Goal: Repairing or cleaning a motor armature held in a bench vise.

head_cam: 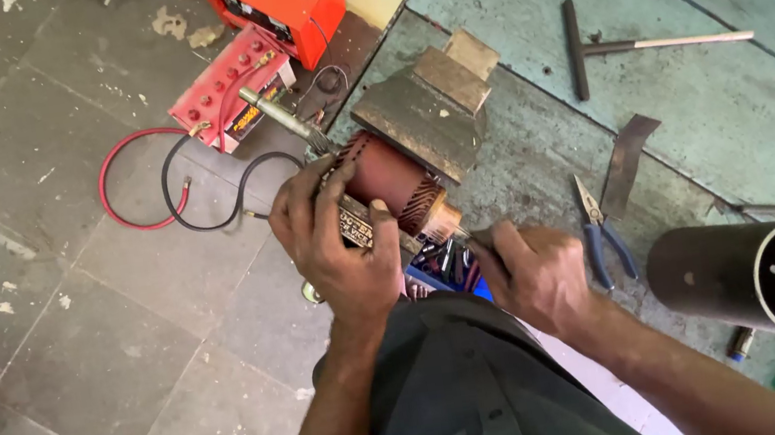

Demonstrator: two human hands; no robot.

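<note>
Left hand (339,244): wrapped over the reddish-brown motor armature (383,183), fingers curled and clamped around its body, thumb riding on top. That's the steadying grip.
Right hand (535,272): at four o'clock from the armature, fist closed around something slim at the commutator end; what it holds is hidden by the fingers, so I cannot tell the tool.
Armature: dead centre of the view, lying tilted across the near edge of the workbench (696,113), its shaft (284,116) poking out toward ten o'clock, its far side pinched in the bench vise (427,106).
Step in hand: by my read, close work on the commutator end, one hand bracing, the other working right at the copper segments.
Next move calls for: a steady left-hand hold so the piece doesn't roll, and small, controlled strokes from the right, tight against the windings.
Bench, three o'clock: blue-handled pliers (603,238) lying just beside the right hand, a bent metal strip (625,164) above them.
Bench, four o'clock: a dark steel tube (754,272), open mouth facing us.
Bench, one o'clock: a T-handled wrench (631,44), well apart from the hands.
Floor, eleven o'clock: a red battery (233,86) with red and black cables (162,183) looping off it.
</note>
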